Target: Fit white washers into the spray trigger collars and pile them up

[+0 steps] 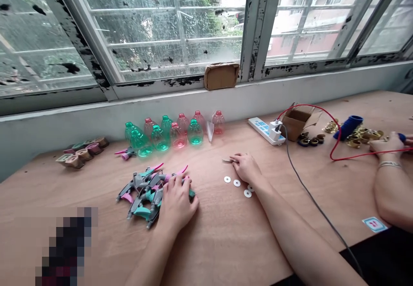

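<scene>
My left hand (177,200) lies over the right end of a pile of trigger spray heads (142,197) in grey, teal and pink. Its fingers curl around one spray head, whose green collar (192,193) shows between forefinger and thumb. Pinched in my right hand (247,167) are metal tweezers (228,161), their tips pointing left just above the wood or touching it; I cannot tell which. Several white ring-shaped washers (237,183) lie flat below that hand, some close to its wrist.
Green and red clear bottles (161,139) stand along the wall. A power strip (266,131) with a grey cable and red cord sits right, beside a cardboard box (295,122). Another person's hand (390,144) works near gold-coloured parts (364,135). Wrapped blocks (82,152) lie far left.
</scene>
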The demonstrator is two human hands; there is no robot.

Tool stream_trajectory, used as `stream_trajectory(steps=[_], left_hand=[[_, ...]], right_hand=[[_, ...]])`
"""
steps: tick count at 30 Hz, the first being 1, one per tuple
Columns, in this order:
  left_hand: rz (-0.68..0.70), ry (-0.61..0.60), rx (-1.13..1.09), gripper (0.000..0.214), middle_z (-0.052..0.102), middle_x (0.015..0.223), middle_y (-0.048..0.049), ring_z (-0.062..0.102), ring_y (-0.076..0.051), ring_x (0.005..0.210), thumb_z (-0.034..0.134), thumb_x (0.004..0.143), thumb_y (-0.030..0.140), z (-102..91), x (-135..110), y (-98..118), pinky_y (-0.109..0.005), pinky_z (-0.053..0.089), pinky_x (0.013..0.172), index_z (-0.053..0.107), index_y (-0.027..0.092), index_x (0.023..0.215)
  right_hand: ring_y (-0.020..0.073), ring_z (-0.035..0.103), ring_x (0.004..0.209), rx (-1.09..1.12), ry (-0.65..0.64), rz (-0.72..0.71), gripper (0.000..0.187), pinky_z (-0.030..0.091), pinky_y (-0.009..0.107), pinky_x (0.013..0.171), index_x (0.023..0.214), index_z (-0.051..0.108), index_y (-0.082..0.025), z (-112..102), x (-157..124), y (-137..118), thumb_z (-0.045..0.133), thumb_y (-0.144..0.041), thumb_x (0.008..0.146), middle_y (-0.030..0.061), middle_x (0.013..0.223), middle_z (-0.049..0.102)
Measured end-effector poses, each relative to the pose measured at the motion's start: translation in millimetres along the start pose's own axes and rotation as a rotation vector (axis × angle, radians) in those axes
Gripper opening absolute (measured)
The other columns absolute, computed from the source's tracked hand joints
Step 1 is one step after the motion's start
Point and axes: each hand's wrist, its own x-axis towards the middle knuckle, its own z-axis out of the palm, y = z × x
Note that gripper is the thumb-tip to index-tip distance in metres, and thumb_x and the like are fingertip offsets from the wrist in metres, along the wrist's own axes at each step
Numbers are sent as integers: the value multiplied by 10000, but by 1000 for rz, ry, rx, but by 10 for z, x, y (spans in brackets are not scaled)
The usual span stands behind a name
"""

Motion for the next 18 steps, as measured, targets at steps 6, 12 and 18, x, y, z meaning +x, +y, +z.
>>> stream_trajectory(steps=[6, 12, 18], left_hand=[[-6, -73, 9, 183, 571, 1255, -117, 443, -338, 1199, 597, 811, 298, 16, -11, -89, -462, 412, 946, 662, 214, 960], [-80, -89, 10, 357, 616, 1048, -136, 500, -360, 1050, 593, 816, 450, -49, -38, -45, -494, 421, 858, 653, 210, 1074], [-85, -116, -7, 203, 651, 945, -141, 528, -351, 986, 577, 831, 344, -39, -45, -13, -482, 429, 830, 685, 178, 876]], right_hand=[[199, 627, 916, 92, -233, -180, 217, 450, 278, 802, 1007, 747, -219, -202, -190, -152, 601, -232, 847, 60, 1027, 693], [178, 597, 814, 153, -363, -190, 104, 428, 270, 721, 877, 709, -203, -88, -270, -125, 655, -189, 789, 51, 935, 662], [185, 581, 790, 148, -388, -136, 72, 415, 273, 677, 836, 637, -190, -31, -265, -76, 661, -230, 782, 43, 862, 658]])
